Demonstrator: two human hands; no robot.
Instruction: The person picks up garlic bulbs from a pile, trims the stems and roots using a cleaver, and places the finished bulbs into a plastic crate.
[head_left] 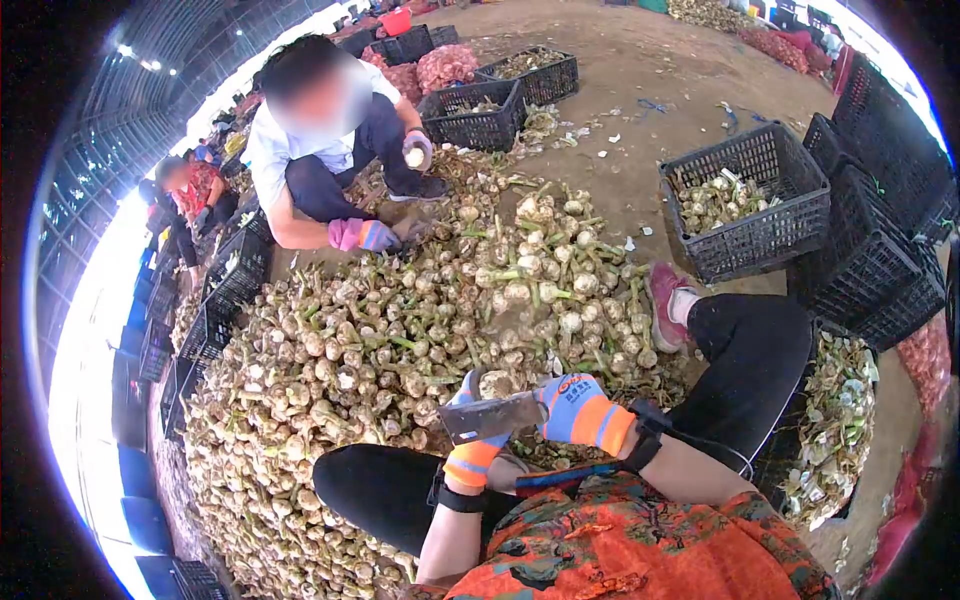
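My right hand [588,412], in an orange and blue glove, is closed round a wide flat-bladed knife [490,416]. The blade points left across the front of my left hand [472,452], which wears a matching glove. Between the fingers of that left hand is a garlic bulb [495,383], right behind the blade's upper edge. Part of the left palm is hidden by the blade. Both hands are above my lap, at the near edge of a big heap of garlic bulbs [330,385] with stems and roots.
Facing me, a gloved person [310,150] squats at the heap, holding a bulb. A black crate [745,235] partly filled with garlic stands at right, beside stacked crates [870,250]. More crates [475,125] and red net sacks [447,68] are behind. Trimmings [830,430] lie by my knee.
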